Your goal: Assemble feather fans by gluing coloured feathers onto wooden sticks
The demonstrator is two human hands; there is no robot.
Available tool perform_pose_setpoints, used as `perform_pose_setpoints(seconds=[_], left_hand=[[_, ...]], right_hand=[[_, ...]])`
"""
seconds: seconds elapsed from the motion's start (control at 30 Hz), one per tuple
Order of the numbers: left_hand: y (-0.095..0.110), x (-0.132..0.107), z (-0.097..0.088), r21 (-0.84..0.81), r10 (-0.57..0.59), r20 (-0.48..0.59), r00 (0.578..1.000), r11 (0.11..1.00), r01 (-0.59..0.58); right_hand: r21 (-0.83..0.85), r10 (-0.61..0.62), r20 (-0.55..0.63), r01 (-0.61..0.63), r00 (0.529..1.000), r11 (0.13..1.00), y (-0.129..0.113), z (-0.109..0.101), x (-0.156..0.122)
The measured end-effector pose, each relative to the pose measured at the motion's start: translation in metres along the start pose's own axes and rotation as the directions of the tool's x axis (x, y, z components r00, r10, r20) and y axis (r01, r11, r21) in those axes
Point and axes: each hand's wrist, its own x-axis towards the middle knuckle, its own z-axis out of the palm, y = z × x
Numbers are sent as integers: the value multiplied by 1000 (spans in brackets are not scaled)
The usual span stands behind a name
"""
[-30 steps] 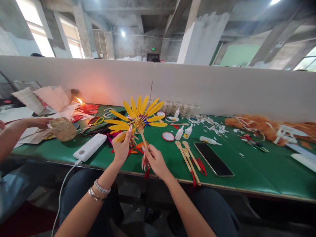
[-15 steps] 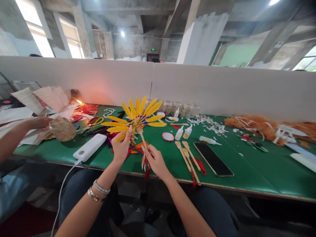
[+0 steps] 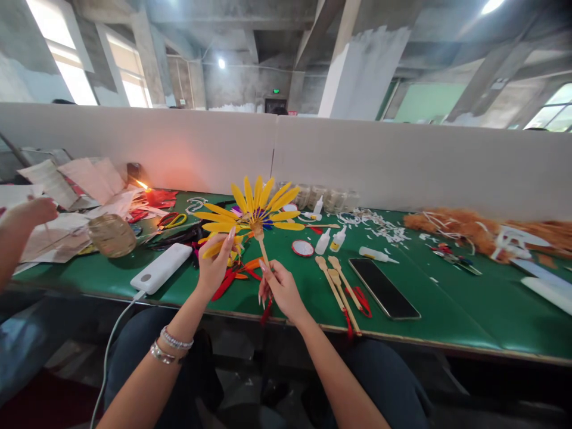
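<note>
A feather fan [image 3: 257,214] with long yellow feathers spread around a wooden handle stands upright above the table. My right hand [image 3: 282,291] is closed around its handle, and a red tassel [image 3: 267,311] hangs below. To the left of the handle, my left hand [image 3: 215,265] has its fingers closed by a yellow feather [image 3: 213,246] at the fan's lower left side; the fingertips are partly hidden. Small purple-blue feathers show near the fan's centre. Behind and below the fan lie loose orange and red feathers [image 3: 226,283].
Right of my hands are wooden handles [image 3: 330,283], a phone [image 3: 384,289], glue bottles [image 3: 338,238] and a red-rimmed lid [image 3: 302,248]. At left are a white power bank [image 3: 161,268], a jar [image 3: 111,235], scissors [image 3: 173,220] and another person's hand [image 3: 33,211]. Brown fluffy material [image 3: 451,229] lies far right.
My left hand has moved slightly away from the fan's centre, down and left. The fan has shifted a little to the right. The other person's hand has left the jar, moving left.
</note>
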Motion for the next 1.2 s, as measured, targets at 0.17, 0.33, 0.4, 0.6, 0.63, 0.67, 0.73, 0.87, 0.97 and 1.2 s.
perform_pose_setpoints(seconds=[0.17,0.33,0.4,0.6,0.63,0.67,0.73,0.87,0.97,1.2], left_hand=[[5,17,-12,11,-151,340,928,988,157],[-6,16,-14,-26,-206,203,957,976,216],[-12,13,-12,-85,-220,127,967,969,231],[-19,12,-5,-206,-211,-30,977,958,201],[-18,12,-4,-215,-210,-40,977,957,197],[-18,13,-4,-224,-209,-48,977,955,193],[-18,14,-5,-243,-216,-59,975,950,196],[-18,16,-8,-235,-217,-52,975,951,199],[-18,17,-10,-182,-208,-60,976,964,194],[-15,23,-12,-204,-200,-44,979,961,187]], right_hand=[[-38,-34,-5,34,999,999,-2,-4,0],[-104,-37,7,38,999,994,2,-6,1],[-132,-38,21,41,999,990,4,-5,1],[-204,-72,64,83,995,975,8,-2,0],[-218,-76,71,89,995,972,8,-2,0],[-231,-79,77,95,994,968,8,-2,0],[-248,-85,89,105,992,963,6,-2,-1],[-275,-87,120,117,989,954,5,-3,-2],[-313,-92,137,131,986,941,4,-5,-3],[-356,-90,157,142,983,923,0,-8,-5]])
